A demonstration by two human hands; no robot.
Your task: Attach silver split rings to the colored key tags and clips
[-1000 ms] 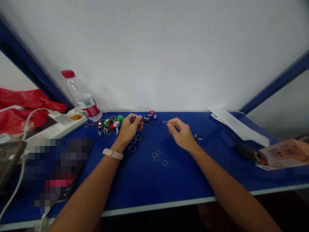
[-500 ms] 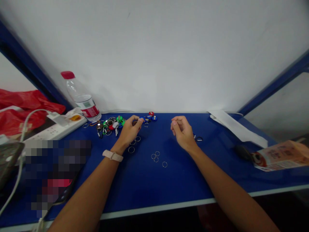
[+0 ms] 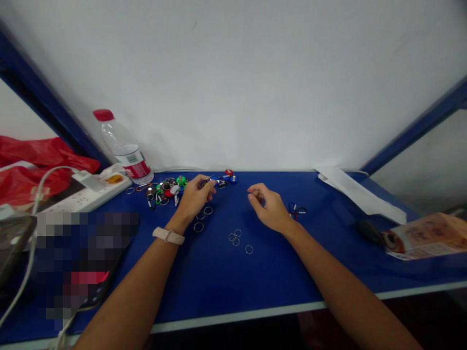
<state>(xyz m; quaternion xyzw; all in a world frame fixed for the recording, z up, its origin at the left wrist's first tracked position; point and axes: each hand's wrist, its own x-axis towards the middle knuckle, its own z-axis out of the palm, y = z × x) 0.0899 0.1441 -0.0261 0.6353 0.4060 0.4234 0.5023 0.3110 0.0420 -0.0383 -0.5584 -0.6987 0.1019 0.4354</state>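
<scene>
My left hand [image 3: 196, 197], a pale band on its wrist, pinches a small blue keychain piece [image 3: 214, 181] between thumb and fingers. Its lower part is covered by the fingers. Just left of that hand lies a heap of keychain parts [image 3: 168, 188] in green, red, black and silver. Below the hand are several larger metal split rings [image 3: 198, 227]. My right hand [image 3: 268, 206] hovers over the table with curled fingers, a gap between thumb and forefinger and nothing visible in it. Several smaller split rings [image 3: 236, 241] lie between the forearms.
Small blue and red keychain pieces [image 3: 229, 175] lie near the wall. Blue, red and black carabiners [image 3: 297, 209] rest right of my right hand. A water bottle [image 3: 133, 163] and power strip [image 3: 87, 192] stand left; folded white paper [image 3: 361, 194] and a printed packet [image 3: 426, 236] lie right.
My right hand has shifted left and slightly down, its fingers now more apart, and the carabiners beside it show more. My left hand stays nearly in place with the blue keychain piece.
</scene>
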